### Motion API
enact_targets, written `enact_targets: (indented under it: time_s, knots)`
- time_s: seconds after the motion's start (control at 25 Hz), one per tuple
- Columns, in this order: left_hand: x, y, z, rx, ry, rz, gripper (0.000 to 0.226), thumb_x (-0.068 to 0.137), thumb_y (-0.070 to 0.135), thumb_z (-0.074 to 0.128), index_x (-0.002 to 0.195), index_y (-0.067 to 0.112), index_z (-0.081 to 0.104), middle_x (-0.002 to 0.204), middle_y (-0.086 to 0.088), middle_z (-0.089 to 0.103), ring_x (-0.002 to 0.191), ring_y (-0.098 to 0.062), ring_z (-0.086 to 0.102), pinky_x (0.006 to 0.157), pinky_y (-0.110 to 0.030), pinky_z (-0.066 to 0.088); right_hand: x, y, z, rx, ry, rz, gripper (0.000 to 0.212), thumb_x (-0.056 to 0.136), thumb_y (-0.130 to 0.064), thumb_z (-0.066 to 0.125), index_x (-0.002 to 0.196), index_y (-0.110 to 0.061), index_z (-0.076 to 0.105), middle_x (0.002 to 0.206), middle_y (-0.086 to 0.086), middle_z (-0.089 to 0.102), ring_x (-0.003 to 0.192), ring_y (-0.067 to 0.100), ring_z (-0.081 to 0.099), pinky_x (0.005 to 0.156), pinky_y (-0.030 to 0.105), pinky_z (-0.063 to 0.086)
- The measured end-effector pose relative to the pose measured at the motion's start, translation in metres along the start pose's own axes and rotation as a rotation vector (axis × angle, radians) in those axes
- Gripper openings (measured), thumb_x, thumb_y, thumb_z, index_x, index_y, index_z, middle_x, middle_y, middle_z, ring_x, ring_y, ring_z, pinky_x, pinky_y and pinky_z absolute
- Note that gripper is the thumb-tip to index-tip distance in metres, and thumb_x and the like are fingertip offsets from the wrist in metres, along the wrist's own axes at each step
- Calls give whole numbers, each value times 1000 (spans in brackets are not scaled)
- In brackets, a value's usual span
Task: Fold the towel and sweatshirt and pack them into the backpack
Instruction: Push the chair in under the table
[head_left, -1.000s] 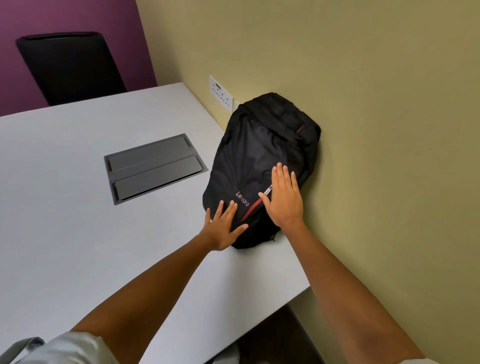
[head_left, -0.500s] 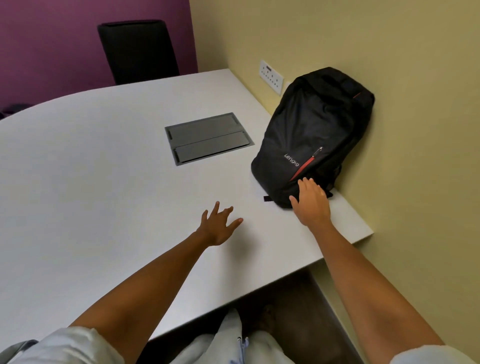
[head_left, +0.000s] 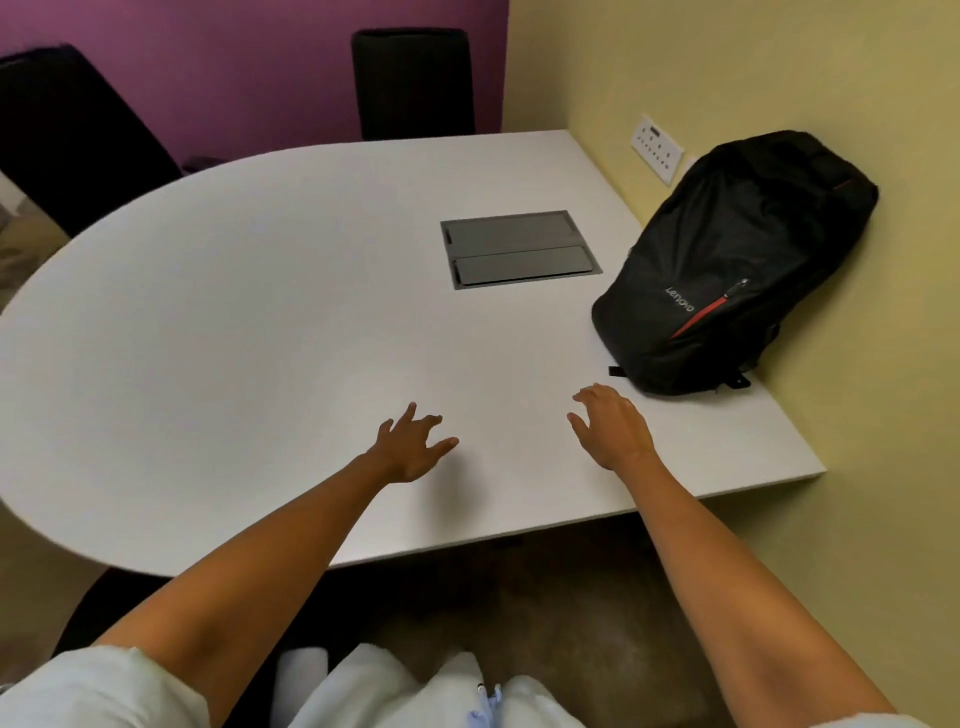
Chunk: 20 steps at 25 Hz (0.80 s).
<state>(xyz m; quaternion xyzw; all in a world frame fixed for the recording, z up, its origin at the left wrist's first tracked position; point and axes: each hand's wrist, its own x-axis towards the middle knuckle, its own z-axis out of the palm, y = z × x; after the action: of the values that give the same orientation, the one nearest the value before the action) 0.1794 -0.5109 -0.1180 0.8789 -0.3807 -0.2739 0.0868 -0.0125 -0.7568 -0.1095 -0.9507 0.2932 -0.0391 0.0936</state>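
Note:
A black backpack (head_left: 737, 260) with a red zip stripe lies zipped on the white table (head_left: 260, 322), leaning against the yellow wall at the right. My right hand (head_left: 613, 426) hovers over the table just left of and nearer than the backpack's bottom end, fingers loosely spread, holding nothing. My left hand (head_left: 413, 447) hovers over the table's near middle, fingers spread and empty. No towel or sweatshirt shows anywhere in view.
A grey recessed cable hatch (head_left: 519, 249) sits flush in the table left of the backpack. A white socket plate (head_left: 657, 148) is on the wall behind it. Two black chairs (head_left: 413, 83) stand at the far side against a purple wall.
Both hands have left the backpack and drawn back toward me over the table. My view has swung left, so the backpack now sits far right.

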Motion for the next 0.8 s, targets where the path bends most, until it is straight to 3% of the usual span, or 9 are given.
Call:
enact_targets:
  time_s: [0.2, 0.44, 0.68, 0.8]
  knots:
    - [-56, -17, 5, -29, 15, -69, 64, 101, 53, 43, 155, 20, 31, 157, -8, 38, 155, -20, 0, 122, -43, 10, -23, -44, -6, 83, -18, -70, 37, 103, -35, 46, 135, -19, 54, 138, -2, 57, 119, 20, 59, 96, 32, 45]
    - [-148, -30, 14, -96, 72, -120, 60, 100, 51, 47, 153, 24, 35, 162, -2, 29, 154, -20, 8, 122, -41, 13, -84, -81, -1, 183, -53, -170, 32, 102, -37, 46, 129, -23, 56, 125, -7, 63, 104, 15, 65, 78, 29, 46]
    - [-260, -56, 45, -223, 172, -215, 59, 99, 48, 53, 151, 24, 38, 161, -5, 32, 153, -22, 12, 122, -44, 15, -153, -143, 24, 240, -148, -298, 28, 102, -38, 45, 120, -22, 61, 122, -7, 64, 104, 16, 64, 74, 27, 43]
    - [-309, -72, 52, -254, 215, -225, 59, 98, 50, 54, 148, 22, 45, 154, -5, 42, 149, -26, 27, 121, -45, 25, -179, -182, 32, 269, -215, -356, 29, 102, -39, 46, 121, -23, 61, 121, -6, 65, 104, 16, 63, 79, 29, 49]
